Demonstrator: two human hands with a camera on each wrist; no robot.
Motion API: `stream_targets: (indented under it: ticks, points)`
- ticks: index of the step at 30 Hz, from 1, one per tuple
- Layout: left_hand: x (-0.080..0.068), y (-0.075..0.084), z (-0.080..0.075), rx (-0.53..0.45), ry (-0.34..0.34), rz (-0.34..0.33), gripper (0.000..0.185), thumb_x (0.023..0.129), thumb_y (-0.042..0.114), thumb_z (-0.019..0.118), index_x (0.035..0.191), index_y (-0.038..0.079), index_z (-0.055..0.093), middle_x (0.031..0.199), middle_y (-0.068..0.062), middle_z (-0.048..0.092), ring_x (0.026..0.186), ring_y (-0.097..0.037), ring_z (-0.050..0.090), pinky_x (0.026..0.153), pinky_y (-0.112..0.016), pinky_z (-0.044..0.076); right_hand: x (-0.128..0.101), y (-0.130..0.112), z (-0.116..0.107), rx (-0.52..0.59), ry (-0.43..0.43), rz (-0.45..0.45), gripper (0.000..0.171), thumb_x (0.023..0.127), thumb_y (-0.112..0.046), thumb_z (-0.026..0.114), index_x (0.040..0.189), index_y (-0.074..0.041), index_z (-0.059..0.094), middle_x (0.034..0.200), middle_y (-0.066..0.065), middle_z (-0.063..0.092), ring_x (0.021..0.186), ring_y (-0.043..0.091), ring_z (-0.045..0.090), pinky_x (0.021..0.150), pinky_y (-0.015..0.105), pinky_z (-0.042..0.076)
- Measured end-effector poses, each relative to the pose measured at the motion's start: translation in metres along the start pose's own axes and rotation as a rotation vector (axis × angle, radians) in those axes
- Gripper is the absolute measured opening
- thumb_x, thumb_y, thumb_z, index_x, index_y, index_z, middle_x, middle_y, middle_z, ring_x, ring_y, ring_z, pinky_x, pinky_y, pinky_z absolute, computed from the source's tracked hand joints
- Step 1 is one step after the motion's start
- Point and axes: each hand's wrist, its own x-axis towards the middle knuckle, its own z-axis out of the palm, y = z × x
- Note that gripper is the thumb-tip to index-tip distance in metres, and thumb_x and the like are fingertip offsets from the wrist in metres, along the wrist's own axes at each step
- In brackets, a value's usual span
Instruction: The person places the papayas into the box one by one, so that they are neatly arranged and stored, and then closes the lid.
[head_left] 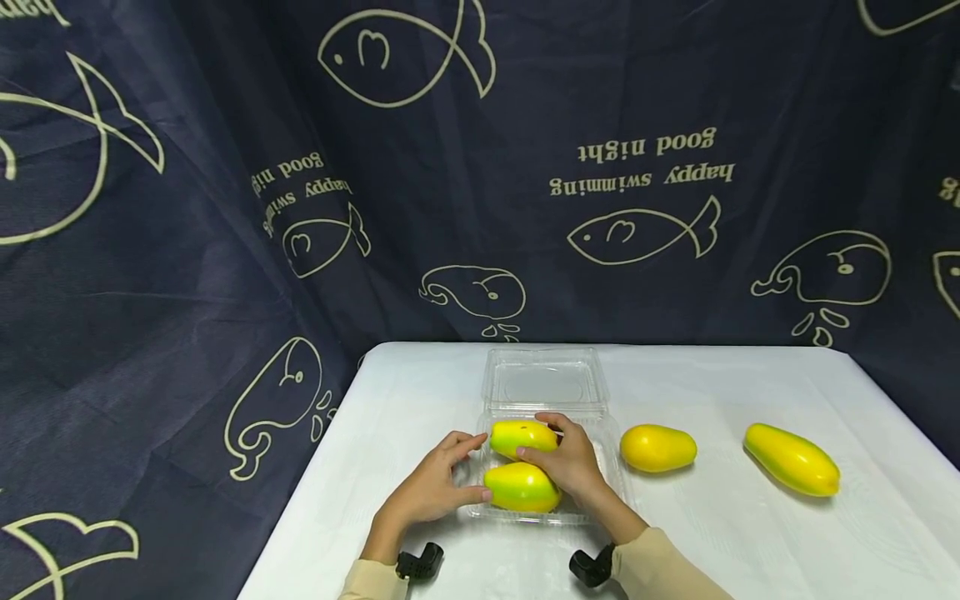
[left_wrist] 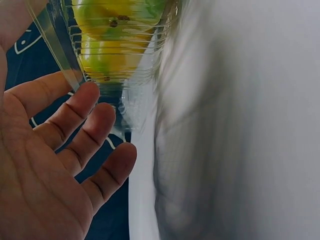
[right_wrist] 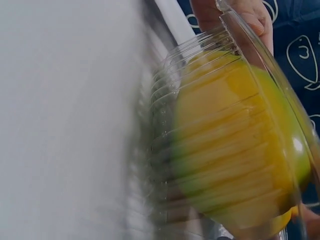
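In the head view, two yellow-green papayas lie one behind the other in a clear plastic clamshell box point(head_left: 618, 492), its lid point(head_left: 543, 379) folded back. My right hand point(head_left: 576, 465) holds the right end of the far papaya point(head_left: 517, 436), thumb on the near side and fingers behind. My left hand point(head_left: 429, 485) is at the box's left side, thumb touching the left end of the near papaya point(head_left: 522, 488) and index finger by the far papaya's left end. Its other fingers are loosely extended outside the ribbed wall in the left wrist view. Through the box wall, the right wrist view shows one papaya point(right_wrist: 230, 140) close up.
Right of the box lies a rounder yellow fruit point(head_left: 657, 448), and farther right a long yellow-green papaya point(head_left: 792, 460). All stand on a white-covered table point(head_left: 720, 533). A dark blue curtain point(head_left: 525, 208) with fish drawings hangs behind and at the left.
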Motion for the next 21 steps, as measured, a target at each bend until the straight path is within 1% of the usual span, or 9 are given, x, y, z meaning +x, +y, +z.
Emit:
stream_targets:
  ticks: [4, 10, 16, 21]
  points:
    - [0.000, 0.000, 0.000, 0.003, -0.005, -0.006, 0.088, 0.080, 0.063, 0.075, 0.154, 0.028, 0.042, 0.135, 0.005, 0.053, 0.116, -0.017, 0.053, 0.094, -0.036, 0.049, -0.002, -0.001, -0.004, 0.000, -0.003, -0.004, 0.062, 0.077, -0.024, 0.088, 0.132, -0.009, 0.062, 0.134, 0.017, 0.060, 0.119, 0.034, 0.060, 0.101, 0.050, 0.050]
    - [0.000, 0.001, 0.000, -0.006, -0.007, -0.006, 0.088, 0.080, 0.061, 0.076, 0.154, 0.027, 0.041, 0.136, 0.004, 0.053, 0.116, -0.019, 0.053, 0.096, -0.038, 0.049, -0.003, -0.002, -0.009, -0.024, -0.002, -0.002, 0.060, 0.079, -0.024, 0.086, 0.133, -0.011, 0.062, 0.142, 0.018, 0.054, 0.129, 0.042, 0.054, 0.106, 0.055, 0.046]
    - [0.000, 0.001, 0.000, -0.021, -0.012, -0.013, 0.088, 0.080, 0.061, 0.076, 0.154, 0.028, 0.041, 0.136, 0.005, 0.052, 0.117, -0.018, 0.052, 0.097, -0.041, 0.048, -0.004, -0.006, -0.013, -0.076, 0.046, -0.044, 0.058, 0.079, -0.023, 0.086, 0.131, -0.012, 0.064, 0.136, 0.019, 0.056, 0.125, 0.039, 0.057, 0.103, 0.053, 0.049]
    - [0.000, 0.001, -0.001, -0.023, -0.010, -0.006, 0.087, 0.081, 0.058, 0.077, 0.154, 0.028, 0.041, 0.137, 0.004, 0.052, 0.118, -0.019, 0.053, 0.098, -0.042, 0.048, -0.004, -0.010, -0.020, -0.075, 0.055, -0.091, 0.057, 0.079, -0.022, 0.086, 0.131, -0.012, 0.064, 0.134, 0.017, 0.056, 0.126, 0.036, 0.057, 0.100, 0.050, 0.052]
